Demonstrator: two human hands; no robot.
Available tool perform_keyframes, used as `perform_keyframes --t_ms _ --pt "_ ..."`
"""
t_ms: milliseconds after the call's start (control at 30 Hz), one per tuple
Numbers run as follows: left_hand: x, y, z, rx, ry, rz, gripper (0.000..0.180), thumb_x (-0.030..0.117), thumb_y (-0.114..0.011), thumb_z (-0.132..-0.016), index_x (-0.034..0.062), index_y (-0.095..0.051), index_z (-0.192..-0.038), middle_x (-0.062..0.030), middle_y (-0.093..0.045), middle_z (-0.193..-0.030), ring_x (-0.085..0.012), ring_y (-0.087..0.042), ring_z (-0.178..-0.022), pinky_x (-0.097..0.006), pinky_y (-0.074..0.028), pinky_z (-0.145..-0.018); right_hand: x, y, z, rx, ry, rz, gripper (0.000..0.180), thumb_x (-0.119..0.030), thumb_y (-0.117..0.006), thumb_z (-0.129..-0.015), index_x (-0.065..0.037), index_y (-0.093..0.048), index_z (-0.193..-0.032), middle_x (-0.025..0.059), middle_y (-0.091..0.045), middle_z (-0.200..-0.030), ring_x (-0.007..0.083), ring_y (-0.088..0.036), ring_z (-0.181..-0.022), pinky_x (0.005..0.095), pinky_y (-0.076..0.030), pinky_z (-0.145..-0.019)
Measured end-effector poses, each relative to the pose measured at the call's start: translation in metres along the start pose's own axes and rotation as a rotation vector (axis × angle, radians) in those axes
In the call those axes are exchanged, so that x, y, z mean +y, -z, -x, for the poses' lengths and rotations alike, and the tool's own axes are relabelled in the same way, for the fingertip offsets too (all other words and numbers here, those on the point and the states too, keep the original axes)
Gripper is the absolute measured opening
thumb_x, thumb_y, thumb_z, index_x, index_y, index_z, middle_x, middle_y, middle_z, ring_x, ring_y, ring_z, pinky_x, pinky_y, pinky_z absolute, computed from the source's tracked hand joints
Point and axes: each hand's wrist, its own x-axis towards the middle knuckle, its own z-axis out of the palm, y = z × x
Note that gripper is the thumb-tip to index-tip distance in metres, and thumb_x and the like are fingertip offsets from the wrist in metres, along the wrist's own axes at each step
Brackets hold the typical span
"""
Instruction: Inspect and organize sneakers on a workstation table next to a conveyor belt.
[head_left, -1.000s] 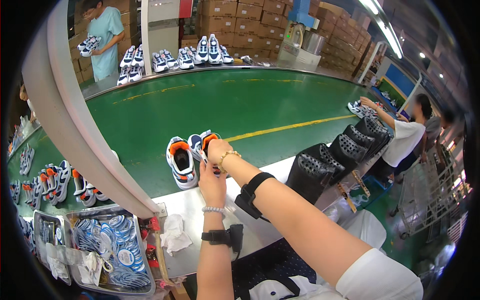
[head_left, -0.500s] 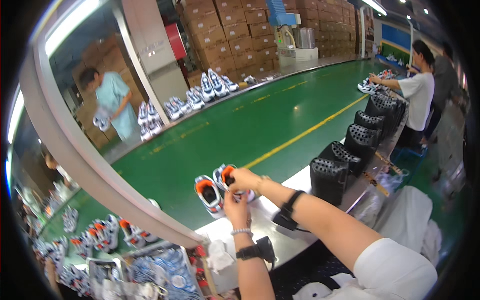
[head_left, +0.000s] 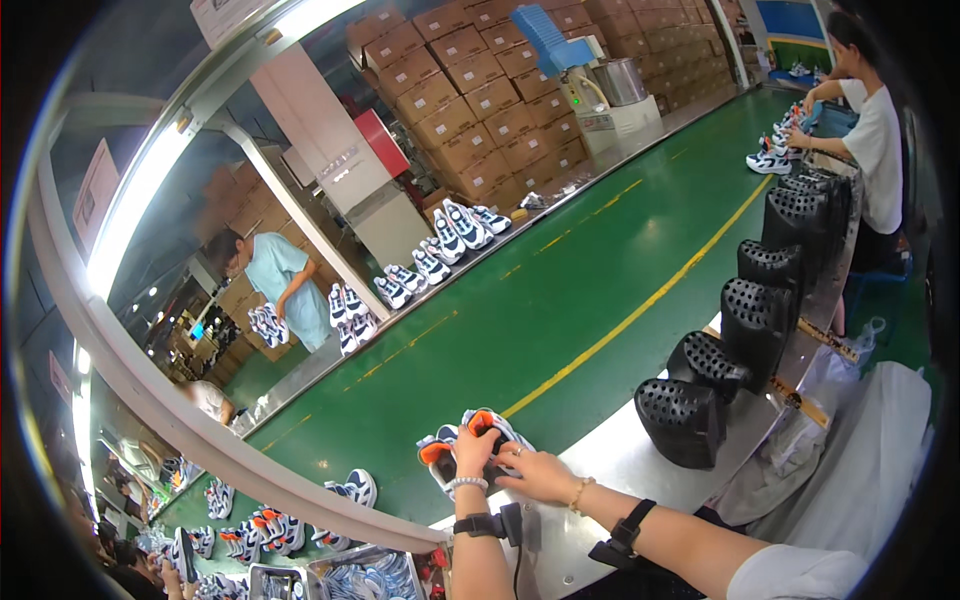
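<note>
A pair of white and navy sneakers with orange linings stands at the near edge of the green belt, in front of me. My left hand grips the right-hand sneaker at its collar, with the thumb and fingers closed by the opening. Beside it my right hand has bent fingers pressed to the near side of that same sneaker; its fingertips are partly hidden. The left-hand sneaker touches its mate and is partly covered by my left wrist.
Several black perforated shoe-shaped forms line the metal ledge to my right. A curved white post crosses on the left, near a tray of blue-and-white pieces. More sneakers stand along the belt's far side. Co-workers sit or stand around the green belt.
My left hand has moved up onto the sneaker's collar. My right hand has left the opening and come to the sneaker's near side. The view has tilted and shifted.
</note>
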Motion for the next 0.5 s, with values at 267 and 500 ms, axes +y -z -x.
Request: perform_keyframes --t_ms 267,500 --pt "0.031 -0.004 0.024 0.083 0.099 -0.094 0.069 0.019 -0.077 -0.062 -0.0032 -0.046 -0.119 -0.024 -0.063 -0.104 -0.0361 -0.064 -0.098 -0.039 -0.049 -0.089 0.006 0.004 0.002 -0.043 0.015 -0.006 0.036 -0.034 -0.056 -0.088 -0.016 -0.055 -0.119 0.0039 -0.05 -0.13 0.0328 -0.064 -0.089 0.0438 -0.052 -0.078" --pt "-0.01 -0.003 0.023 0.089 -0.098 -0.185 0.082 0.017 -0.075 -0.066 -0.0093 -0.037 -0.133 -0.0278 -0.061 -0.112 -0.0395 -0.061 -0.104 -0.04 -0.049 -0.09 0.009 0.006 0.001 -0.065 0.057 0.009 0.029 -0.033 -0.056 -0.088 -0.016 -0.062 -0.111 0.0012 -0.052 -0.132 0.032 -0.065 -0.084 0.0422 -0.053 -0.076"
